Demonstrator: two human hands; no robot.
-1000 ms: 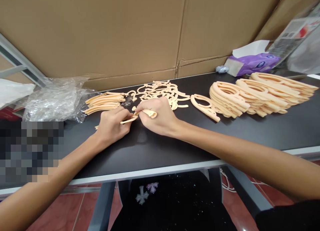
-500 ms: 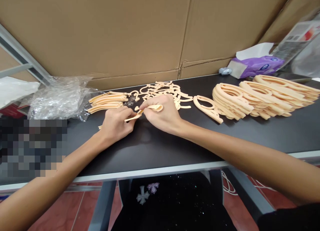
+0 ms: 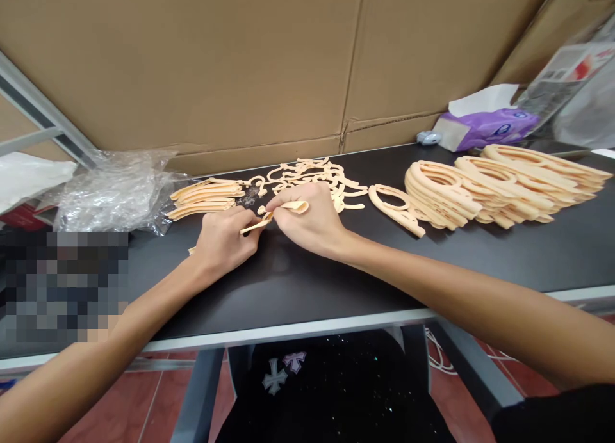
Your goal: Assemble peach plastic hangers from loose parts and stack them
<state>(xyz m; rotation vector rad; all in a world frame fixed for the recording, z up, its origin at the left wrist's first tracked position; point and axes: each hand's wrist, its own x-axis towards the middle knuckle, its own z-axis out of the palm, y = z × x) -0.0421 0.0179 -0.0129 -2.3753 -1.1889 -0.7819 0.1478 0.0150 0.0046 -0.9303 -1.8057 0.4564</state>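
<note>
My left hand (image 3: 225, 239) is closed, its thumb and fingers pinching a thin cream-coloured moulded strip (image 3: 255, 226) above the table. Right beside it, my right hand (image 3: 310, 222) is closed in a pinch on the same cream strip, whose wider rounded end lies across the fingers. The grip hides the strip's middle, and I cannot tell whether it is one piece. Behind the right hand lies a tangled heap of thin curved cream offcuts (image 3: 312, 171). A stack of slightly curved cream strips (image 3: 206, 196) rests behind the left hand.
Overlapping piles of cream pieces with oval openings (image 3: 444, 196) cover the right of the black table (image 3: 307, 289), with a single similar piece (image 3: 396, 209) nearby. Crumpled clear plastic (image 3: 115, 193) lies left. A purple tissue pack (image 3: 494, 128) stands back right, before a cardboard wall (image 3: 230, 65).
The view has shifted slightly. Both hands keep their pinch on the cream strip in nearly the same place, with only a very small movement of the fingers.
</note>
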